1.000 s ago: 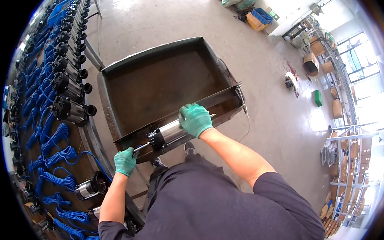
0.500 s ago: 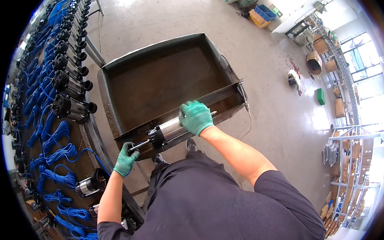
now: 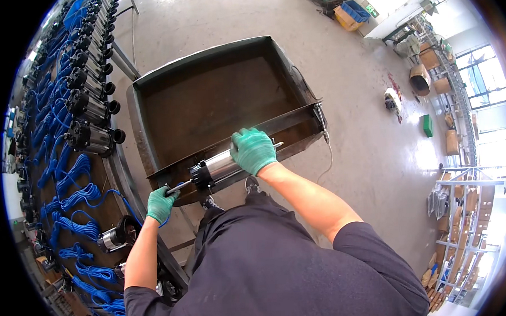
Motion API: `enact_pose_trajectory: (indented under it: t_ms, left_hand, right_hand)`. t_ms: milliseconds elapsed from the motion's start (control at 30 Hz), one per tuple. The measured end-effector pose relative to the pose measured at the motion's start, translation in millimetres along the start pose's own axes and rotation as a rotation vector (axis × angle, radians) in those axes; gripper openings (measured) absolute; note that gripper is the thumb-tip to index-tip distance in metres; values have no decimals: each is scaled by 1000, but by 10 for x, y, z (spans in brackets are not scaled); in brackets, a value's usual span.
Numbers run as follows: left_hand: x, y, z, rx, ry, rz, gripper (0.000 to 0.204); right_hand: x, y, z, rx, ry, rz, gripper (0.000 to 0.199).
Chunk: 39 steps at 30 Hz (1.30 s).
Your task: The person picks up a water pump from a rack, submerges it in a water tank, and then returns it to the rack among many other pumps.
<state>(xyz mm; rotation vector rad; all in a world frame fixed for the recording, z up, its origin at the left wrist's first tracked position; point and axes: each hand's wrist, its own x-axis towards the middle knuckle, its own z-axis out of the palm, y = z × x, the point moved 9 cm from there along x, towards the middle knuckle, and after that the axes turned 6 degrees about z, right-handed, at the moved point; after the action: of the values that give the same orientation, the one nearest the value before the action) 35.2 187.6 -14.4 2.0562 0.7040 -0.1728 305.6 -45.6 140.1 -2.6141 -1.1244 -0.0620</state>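
Note:
A silver cylindrical pump motor (image 3: 219, 166) with a black end cap lies slantwise across the near side of a shallow metal tank (image 3: 139, 120). My right hand (image 3: 253, 151), in a green glove, is wrapped over the motor's upper right part. A short shaft (image 3: 279, 145) sticks out past that hand. At the black end, a thin metal rod (image 3: 181, 186) runs toward my left hand (image 3: 162, 204), also gloved in green. Its fingers are closed around the rod's outer end, and they hide part of what is there.
On the left, a long bench carries rows of black-and-silver pumps (image 3: 89, 137) and coiled blue cables (image 3: 79, 197). One pump (image 3: 117, 235) lies near the bench edge. A thin hose (image 3: 331, 155) hangs at the tank's right corner. Cartons (image 3: 420, 79) and a green box (image 3: 427, 125) stand farther right.
My left hand has shifted slightly left, still at the rod's end. The motor and my right hand have moved slightly left and up in the view.

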Motion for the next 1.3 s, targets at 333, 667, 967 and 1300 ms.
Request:
enact_pose_trajectory:
  t_ms: [333,667,967,1300]
  left_hand:
    - [-191,204,-117,132,175,-29,26]
    - [-514,260,-41,-237,507,19,33]
    - [-640,1750,-96,-293,551,257,41]
    - [-403,2511,29,-948,533,320,36]
  right_hand:
    - [-51,450,-124,783,-32,170,30]
    - [-1770,4974,805,294,152,1128,53]
    - [-862,1802,141,1468,-378,787,21]
    - [-694,-687,241,803,-420,-92,28]
